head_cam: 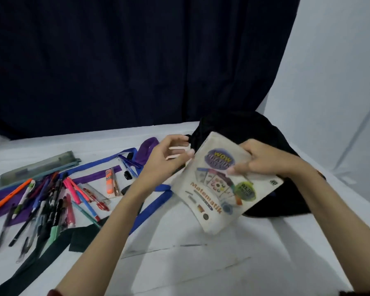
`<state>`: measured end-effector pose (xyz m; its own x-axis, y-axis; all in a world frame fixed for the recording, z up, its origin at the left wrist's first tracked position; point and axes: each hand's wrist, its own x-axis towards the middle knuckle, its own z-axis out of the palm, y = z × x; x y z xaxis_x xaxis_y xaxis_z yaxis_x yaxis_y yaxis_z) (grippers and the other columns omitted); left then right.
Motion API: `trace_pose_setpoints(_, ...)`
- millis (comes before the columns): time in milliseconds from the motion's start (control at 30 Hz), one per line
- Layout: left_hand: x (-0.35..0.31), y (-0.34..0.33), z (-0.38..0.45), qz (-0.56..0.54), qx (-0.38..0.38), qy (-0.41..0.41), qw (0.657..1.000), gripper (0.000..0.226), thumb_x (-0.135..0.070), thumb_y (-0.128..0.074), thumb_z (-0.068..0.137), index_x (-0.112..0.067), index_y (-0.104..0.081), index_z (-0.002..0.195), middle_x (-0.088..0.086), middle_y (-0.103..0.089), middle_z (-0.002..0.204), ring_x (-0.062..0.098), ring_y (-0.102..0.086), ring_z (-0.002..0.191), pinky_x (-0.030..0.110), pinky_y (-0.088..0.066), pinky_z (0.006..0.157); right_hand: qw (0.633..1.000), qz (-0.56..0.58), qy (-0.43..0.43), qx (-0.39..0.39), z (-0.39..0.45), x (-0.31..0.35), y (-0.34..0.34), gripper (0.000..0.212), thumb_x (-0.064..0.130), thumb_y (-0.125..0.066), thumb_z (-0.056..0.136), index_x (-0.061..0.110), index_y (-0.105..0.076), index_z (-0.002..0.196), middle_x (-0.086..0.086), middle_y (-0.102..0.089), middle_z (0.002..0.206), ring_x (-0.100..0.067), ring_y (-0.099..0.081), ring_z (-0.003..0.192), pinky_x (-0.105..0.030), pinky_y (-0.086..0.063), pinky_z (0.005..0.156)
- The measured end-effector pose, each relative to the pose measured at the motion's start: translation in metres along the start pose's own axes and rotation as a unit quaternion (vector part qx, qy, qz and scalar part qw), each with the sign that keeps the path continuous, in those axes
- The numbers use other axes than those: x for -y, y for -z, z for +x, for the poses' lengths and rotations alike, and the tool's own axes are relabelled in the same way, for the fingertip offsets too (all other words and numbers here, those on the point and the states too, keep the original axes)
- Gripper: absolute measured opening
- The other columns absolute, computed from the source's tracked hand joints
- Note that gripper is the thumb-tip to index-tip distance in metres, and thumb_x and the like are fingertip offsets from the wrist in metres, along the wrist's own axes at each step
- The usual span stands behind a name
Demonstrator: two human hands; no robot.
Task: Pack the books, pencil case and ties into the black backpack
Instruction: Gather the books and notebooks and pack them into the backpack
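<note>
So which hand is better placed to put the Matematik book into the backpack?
Right. The right hand already grips the Matematik book at its upper part, directly over the black backpack. The left hand only touches the book's left edge.

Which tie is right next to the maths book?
The blue tie. It runs up to the book's lower left edge; the purple tie and dark green tie lie farther left.
</note>
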<state>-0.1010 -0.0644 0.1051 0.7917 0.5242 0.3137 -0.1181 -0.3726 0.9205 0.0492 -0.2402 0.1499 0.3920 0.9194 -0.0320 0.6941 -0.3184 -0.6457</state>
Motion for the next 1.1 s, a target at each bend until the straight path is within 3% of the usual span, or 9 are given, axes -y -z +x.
trace_pose_setpoints(133,0.009,-0.05,0.025,0.049,-0.092,-0.038,0.994,0.023,-0.028,-0.059,0.092,-0.019,-0.055,0.113,-0.013,-0.06,0.1,-0.003,-0.057,0.089,0.008,-0.045,0.075,0.976,0.157,-0.064,-0.136,-0.034,-0.046,0.058,0.007,0.005,-0.071,0.079,0.009,-0.067,0.083,0.003,-0.073,0.065,-0.01,-0.068,0.054,-0.018,-0.05,0.045)
trace_pose_setpoints(233,0.032,-0.09,0.031,0.171,0.076,-0.041,0.982,0.057,-0.037,-0.067,0.085,-0.019,-0.043,0.133,-0.005,-0.058,0.122,0.004,-0.052,0.114,0.02,-0.041,0.1,0.946,0.214,-0.06,-0.236,-0.053,-0.077,0.089,0.012,0.001,-0.069,0.08,0.012,-0.066,0.08,0.001,-0.072,0.063,-0.008,-0.065,0.047,-0.016,-0.046,0.04)
trace_pose_setpoints(300,0.05,-0.115,0.036,0.355,0.215,-0.082,0.906,0.082,-0.048,-0.069,0.08,-0.021,-0.029,0.146,-0.004,-0.041,0.144,0.007,-0.035,0.133,0.021,-0.026,0.109,0.932,0.233,-0.05,-0.275,-0.057,-0.094,0.103,0.014,-0.001,-0.068,0.08,0.012,-0.065,0.079,0.003,-0.071,0.061,-0.006,-0.064,0.046,-0.015,-0.045,0.039)
trace_pose_setpoints(400,0.065,-0.135,0.051,0.489,0.249,-0.131,0.825,0.069,-0.05,-0.062,0.085,-0.024,-0.038,0.144,-0.009,-0.038,0.147,0.009,-0.035,0.132,0.021,-0.026,0.107,0.92,0.256,-0.047,-0.294,-0.054,-0.12,0.117,0.014,-0.001,-0.068,0.079,0.012,-0.065,0.082,0.008,-0.07,0.058,-0.006,-0.065,0.048,-0.016,-0.047,0.041)
trace_pose_setpoints(567,0.067,-0.141,0.075,0.492,0.18,-0.093,0.847,0.028,-0.034,-0.051,0.096,-0.027,-0.065,0.119,-0.013,-0.063,0.121,0.01,-0.055,0.114,0.025,-0.045,0.092,0.904,0.333,-0.034,-0.265,-0.036,-0.157,0.128,0.013,-0.003,-0.065,0.08,0.008,-0.066,0.087,0.0,-0.073,0.068,-0.015,-0.069,0.057,-0.024,-0.055,0.049)
trace_pose_setpoints(667,0.07,-0.134,0.095,0.401,0.049,-0.015,0.915,0.019,-0.029,-0.053,0.096,-0.021,-0.07,0.1,-0.002,-0.071,0.097,0.02,-0.063,0.094,0.035,-0.05,0.08,0.892,0.384,-0.035,-0.236,-0.024,-0.177,0.13,0.015,-0.002,-0.065,0.079,0.006,-0.065,0.092,-0.004,-0.075,0.076,-0.02,-0.071,0.064,-0.029,-0.057,0.053)
trace_pose_setpoints(867,0.021,-0.124,0.156,0.161,-0.213,0.079,0.961,0.038,-0.03,-0.045,0.1,-0.003,-0.051,0.073,0.006,-0.049,0.066,0.019,-0.046,0.064,0.028,-0.029,0.059,0.874,0.456,-0.052,-0.16,-0.002,-0.211,0.13,0.041,0.01,-0.071,0.063,0.005,-0.066,0.103,-0.016,-0.073,0.093,-0.029,-0.071,0.077,-0.044,-0.059,0.07)
trace_pose_setpoints(967,-0.022,-0.119,0.184,0.1,-0.199,0.062,0.973,0.045,-0.046,-0.06,0.089,-0.008,-0.054,0.067,-0.001,-0.054,0.065,0.011,-0.052,0.061,0.024,-0.04,0.057,0.882,0.453,-0.067,-0.116,0.002,-0.221,0.135,0.038,0.006,-0.073,0.063,0.003,-0.066,0.1,-0.019,-0.072,0.093,-0.032,-0.071,0.076,-0.043,-0.059,0.068)
trace_pose_setpoints(1100,-0.077,-0.127,0.213,0.359,-0.119,-0.026,0.925,0.037,-0.045,-0.06,0.089,-0.011,-0.056,0.075,-0.004,-0.054,0.07,0.015,-0.055,0.068,0.026,-0.041,0.057,0.866,0.473,-0.113,-0.116,0.018,-0.229,0.134,0.04,0.008,-0.069,0.064,0.0,-0.063,0.102,-0.019,-0.073,0.085,-0.03,-0.07,0.066,-0.04,-0.058,0.06)
